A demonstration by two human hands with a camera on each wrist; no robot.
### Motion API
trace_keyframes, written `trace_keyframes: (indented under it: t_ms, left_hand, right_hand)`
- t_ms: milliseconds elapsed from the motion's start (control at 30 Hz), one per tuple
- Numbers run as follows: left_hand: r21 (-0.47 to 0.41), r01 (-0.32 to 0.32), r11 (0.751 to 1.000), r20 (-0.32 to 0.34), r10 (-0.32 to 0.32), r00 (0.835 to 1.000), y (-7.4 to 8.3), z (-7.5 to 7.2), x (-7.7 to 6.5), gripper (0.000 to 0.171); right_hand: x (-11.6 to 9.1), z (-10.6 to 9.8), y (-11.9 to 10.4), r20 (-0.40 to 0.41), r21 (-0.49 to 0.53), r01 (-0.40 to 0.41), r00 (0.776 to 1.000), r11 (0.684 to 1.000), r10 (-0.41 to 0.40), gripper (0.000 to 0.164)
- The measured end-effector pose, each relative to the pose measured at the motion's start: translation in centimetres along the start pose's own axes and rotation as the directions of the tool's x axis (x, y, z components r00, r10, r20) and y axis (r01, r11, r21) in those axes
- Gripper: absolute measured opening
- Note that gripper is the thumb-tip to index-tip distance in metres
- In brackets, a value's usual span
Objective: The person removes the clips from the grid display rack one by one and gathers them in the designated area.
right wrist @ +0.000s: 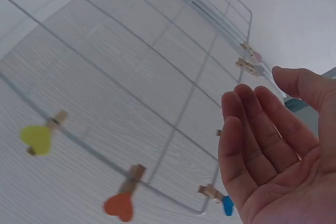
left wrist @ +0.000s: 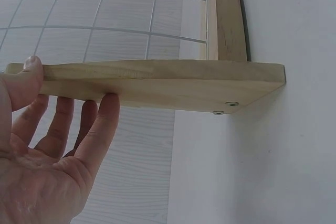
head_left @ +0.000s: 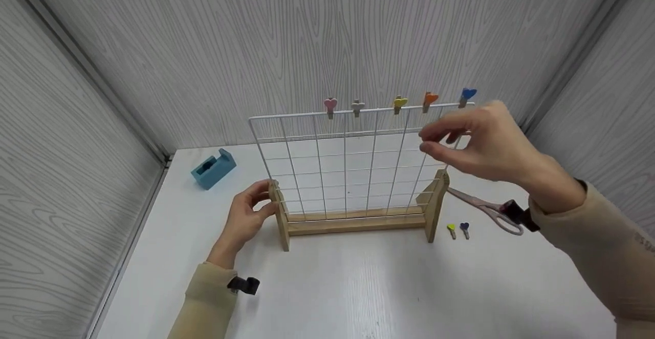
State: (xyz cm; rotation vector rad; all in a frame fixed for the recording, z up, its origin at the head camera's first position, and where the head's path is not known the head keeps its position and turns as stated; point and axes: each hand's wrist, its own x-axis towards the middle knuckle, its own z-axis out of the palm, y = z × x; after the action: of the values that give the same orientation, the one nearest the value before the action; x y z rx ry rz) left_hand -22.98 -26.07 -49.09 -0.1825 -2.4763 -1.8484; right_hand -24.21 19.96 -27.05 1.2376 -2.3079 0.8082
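Note:
A white wire grid stands upright in a wooden stand. My left hand holds the stand's left side piece, thumb on its edge and fingertips against its outer face. Heart clothespins line the grid's top bar: pink, white, yellow, orange and blue. My right hand hovers at the grid's upper right, overlapping it in the head view. Its fingers are loosely bent, thumb apart, and nothing shows between them in the right wrist view.
A blue tape dispenser sits at the back left of the white table. Right of the stand lie a yellow heart clothespin, a dark blue one and pink scissors. Wood-grain panels enclose the table.

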Motion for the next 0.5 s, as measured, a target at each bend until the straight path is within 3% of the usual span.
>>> trace_keyframes:
  t_ms: [300, 400, 500]
  left_hand:
    - [0.015, 0.019, 1.0, 0.003, -0.019, 1.0, 0.3, 0.1, 0.1, 0.052]
    - [0.013, 0.018, 1.0, 0.002, -0.018, 1.0, 0.3, 0.0, 0.1, 0.052]
    - [0.009, 0.012, 1.0, 0.004, -0.012, 1.0, 0.1, -0.1, 0.0, 0.052]
  right_hand:
    - [5.8, -1.8, -2.3, -0.025, -0.064, 0.099, 0.995, 0.993, -0.101, 0.009]
    - [7.6, -1.4, -2.3, -0.007, -0.067, 0.073, 0.997, 0.995, -0.073, 0.012]
    - [9.2, -0.5, -2.4, 0.028, -0.062, -0.006, 1.0, 0.998, 0.008, 0.017]
